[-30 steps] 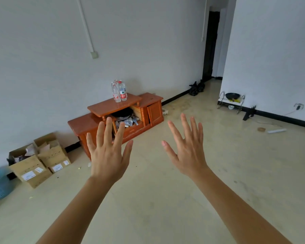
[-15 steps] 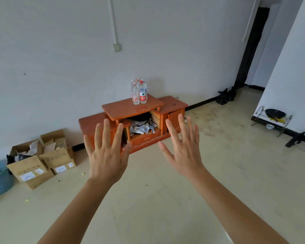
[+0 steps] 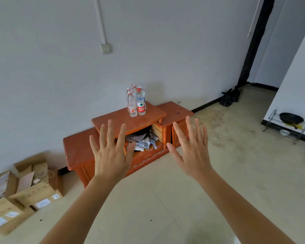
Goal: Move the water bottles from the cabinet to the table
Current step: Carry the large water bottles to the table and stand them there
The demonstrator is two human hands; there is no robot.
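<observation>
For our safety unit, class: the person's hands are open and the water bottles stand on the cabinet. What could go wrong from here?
1. The water bottles stand huddled together on the cabinet; gripping one could topple its neighbours.
2. The left hand and right hand are empty, yet there are several bottles; carrying all at once risks a drop.
3. Cardboard boxes lie on the floor beside the cabinet, a possible trip hazard.
</observation>
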